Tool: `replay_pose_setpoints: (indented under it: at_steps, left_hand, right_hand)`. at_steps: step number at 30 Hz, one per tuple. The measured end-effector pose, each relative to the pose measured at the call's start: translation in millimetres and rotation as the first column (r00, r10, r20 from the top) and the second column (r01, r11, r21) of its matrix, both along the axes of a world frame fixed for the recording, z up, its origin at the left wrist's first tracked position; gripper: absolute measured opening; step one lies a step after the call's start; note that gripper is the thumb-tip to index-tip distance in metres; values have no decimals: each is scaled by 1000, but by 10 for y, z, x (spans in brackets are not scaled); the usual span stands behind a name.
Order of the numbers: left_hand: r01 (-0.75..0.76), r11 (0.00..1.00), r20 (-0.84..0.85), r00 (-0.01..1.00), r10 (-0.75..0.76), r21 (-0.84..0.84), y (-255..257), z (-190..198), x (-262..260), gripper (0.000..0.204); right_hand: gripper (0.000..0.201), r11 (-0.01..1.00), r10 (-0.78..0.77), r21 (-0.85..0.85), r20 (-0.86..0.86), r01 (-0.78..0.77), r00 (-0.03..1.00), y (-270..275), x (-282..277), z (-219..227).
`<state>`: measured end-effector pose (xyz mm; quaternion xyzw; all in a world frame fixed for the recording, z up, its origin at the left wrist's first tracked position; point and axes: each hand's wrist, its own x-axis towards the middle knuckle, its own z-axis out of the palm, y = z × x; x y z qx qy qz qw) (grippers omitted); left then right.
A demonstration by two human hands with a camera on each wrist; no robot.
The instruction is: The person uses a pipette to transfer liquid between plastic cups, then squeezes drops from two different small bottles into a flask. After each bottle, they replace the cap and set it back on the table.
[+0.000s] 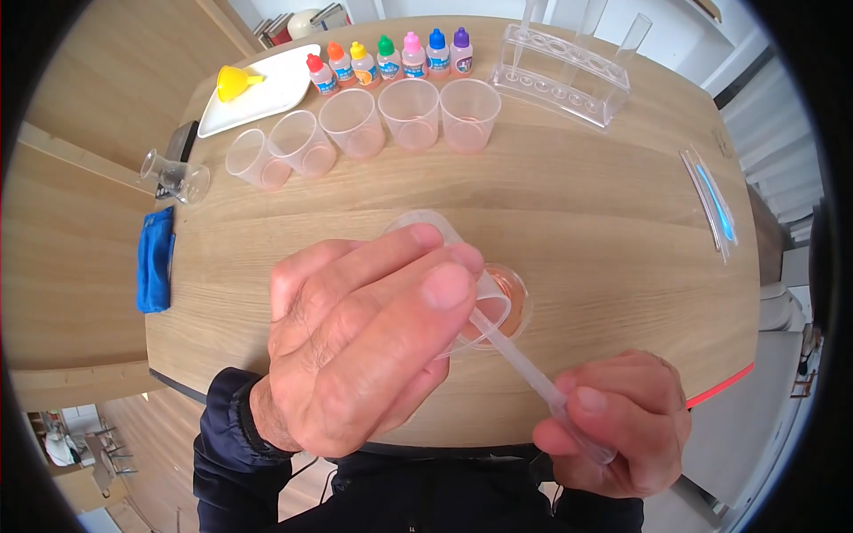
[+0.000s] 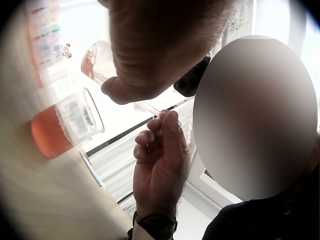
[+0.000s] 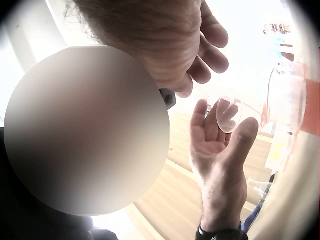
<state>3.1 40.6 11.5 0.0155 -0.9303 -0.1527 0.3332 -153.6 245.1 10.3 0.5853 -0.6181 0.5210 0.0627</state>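
Observation:
My left hand (image 1: 369, 333) grips a small clear plastic cup (image 2: 89, 67), tilted so its mouth faces my right hand, with some reddish liquid inside. My right hand (image 1: 626, 422) pinches the bulb end of a clear plastic dropper pipette (image 1: 524, 364). The pipette's thin end reaches into the mouth of the cup. Below the cup, a clear beaker (image 2: 80, 120) of orange-red liquid stands on the table (image 1: 613, 222); in the head view the left hand and cup cover much of it.
Several empty plastic cups (image 1: 351, 124) form a row at the back, before several colour-capped dropper bottles (image 1: 388, 60). A white tray (image 1: 280, 93) bears a yellow funnel (image 1: 235, 83). Left are a flask (image 1: 182, 180) and blue cloth (image 1: 155, 262); right, a test tube rack (image 1: 564, 75) and wrapped pipettes (image 1: 711, 204).

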Motion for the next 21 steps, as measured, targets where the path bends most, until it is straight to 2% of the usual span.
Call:
replay_pose_setpoints:
  at_steps: [5,13,21]
  left_hand:
    - [5,1000,2,1000,-5,-5,-13,-3,6,109]
    - [5,1000,9,1000,-5,-14,-14,0,10,106]
    - [3,1000,-3,1000,-3,-15,-16,-16,3,108]
  right_hand:
    - [44,999,-39,17,10,39,999,5,49,8]
    - [47,999,-17,-46,1,17,1000,-58,19,-34]
    - [49,999,-29,37,-7,30,1000,92,1,-56]
